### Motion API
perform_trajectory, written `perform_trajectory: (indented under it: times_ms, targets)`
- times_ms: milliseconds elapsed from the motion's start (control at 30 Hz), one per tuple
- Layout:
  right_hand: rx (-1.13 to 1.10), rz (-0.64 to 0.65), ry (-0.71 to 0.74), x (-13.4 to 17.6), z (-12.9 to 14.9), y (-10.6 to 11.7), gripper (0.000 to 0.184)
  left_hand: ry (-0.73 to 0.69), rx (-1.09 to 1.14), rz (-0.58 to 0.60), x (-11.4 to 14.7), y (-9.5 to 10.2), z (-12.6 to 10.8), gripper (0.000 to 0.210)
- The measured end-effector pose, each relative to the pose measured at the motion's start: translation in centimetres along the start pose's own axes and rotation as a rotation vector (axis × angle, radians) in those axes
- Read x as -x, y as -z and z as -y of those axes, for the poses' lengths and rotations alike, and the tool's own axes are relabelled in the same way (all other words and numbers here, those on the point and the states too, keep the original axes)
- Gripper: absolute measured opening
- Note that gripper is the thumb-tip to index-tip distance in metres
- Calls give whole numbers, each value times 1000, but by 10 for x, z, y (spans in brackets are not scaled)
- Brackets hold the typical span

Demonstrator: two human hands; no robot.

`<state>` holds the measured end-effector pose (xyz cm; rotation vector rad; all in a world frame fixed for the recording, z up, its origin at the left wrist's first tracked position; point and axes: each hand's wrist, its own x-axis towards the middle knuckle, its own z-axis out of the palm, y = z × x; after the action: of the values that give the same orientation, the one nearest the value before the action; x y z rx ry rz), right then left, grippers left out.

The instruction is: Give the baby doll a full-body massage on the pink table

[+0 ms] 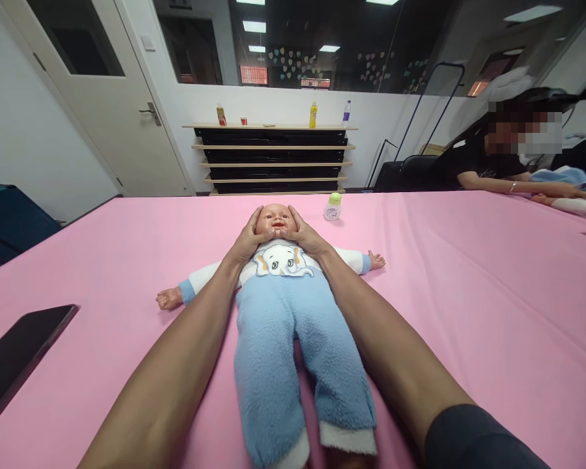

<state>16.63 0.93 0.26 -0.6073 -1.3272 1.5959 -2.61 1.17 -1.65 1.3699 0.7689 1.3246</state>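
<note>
A baby doll (268,312) lies on its back on the pink sheet, dressed in a white and light-blue fleece suit with an elephant face on the chest. Its arms are spread out sideways and its legs point toward me. My left hand (249,241) cups one side of the doll's head (276,213), and my right hand (310,238) cups the other. Both thumbs rest at the chin, below the mouth, while the other fingers run up along the cheeks and are partly hidden. My forearms pass on either side of the doll's body.
A small bottle with a green cap (333,207) stands beyond the doll. The pink sheet (459,293) covers the table. At left lies a dark phone or tablet (24,352). Another person (488,153) leans over a second doll at right. Behind, bottles stand on a shelf (273,127).
</note>
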Motion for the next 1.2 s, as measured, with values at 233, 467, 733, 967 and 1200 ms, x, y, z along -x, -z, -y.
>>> perform_trajectory:
  times_ms: [233,467,733,967,1200]
  targets:
    - [-144,8,19,-12,-13,5,98,47,147,20,-1,-4,-2,89]
    - [10,-42,32,-4,-4,0,109,0,-8,-16,3,-7,-2,112]
    - [-84,47,7,-2,-5,5,120,21,113,10,0,-1,-2,97]
    - [-109,-64,67,-14,-12,4,78,8,123,-63,-4,-2,3,81]
    - [47,-36,20,0,0,0,119,-30,-38,-27,2,-2,-1,107]
